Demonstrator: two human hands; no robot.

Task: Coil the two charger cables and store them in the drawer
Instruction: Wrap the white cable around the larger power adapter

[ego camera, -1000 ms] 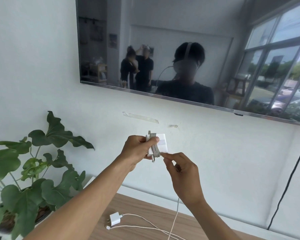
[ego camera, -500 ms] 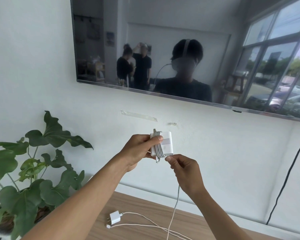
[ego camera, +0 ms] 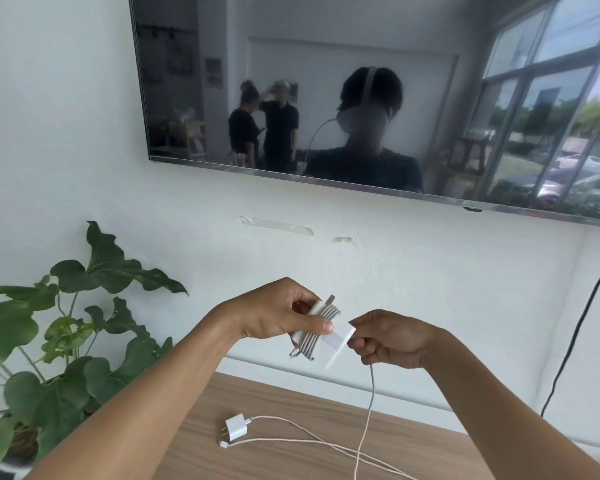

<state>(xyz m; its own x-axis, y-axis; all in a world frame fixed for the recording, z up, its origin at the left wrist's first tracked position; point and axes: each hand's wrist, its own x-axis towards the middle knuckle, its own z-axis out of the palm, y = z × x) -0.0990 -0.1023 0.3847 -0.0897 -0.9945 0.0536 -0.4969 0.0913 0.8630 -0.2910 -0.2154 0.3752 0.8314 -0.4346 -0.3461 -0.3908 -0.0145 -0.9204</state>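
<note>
The left hand holds a white charger block in mid-air, thumb pressed across its face and fingers closed behind it. Grey cable loops are wound across the block, whose long axis tilts from ten o'clock down to four o'clock. The right hand sits just beside the block at its three o'clock, fingers pinched narrow on the loose cable, which drops toward six o'clock to the wooden top. The next wrap likely depends on this: the free length leaves the right hand below the block, so that hand must carry it up and around the short way. The second charger, a small plug with its white cord, lies uncoiled on the wood at six o'clock, untouched. No drawer is in view.
</note>
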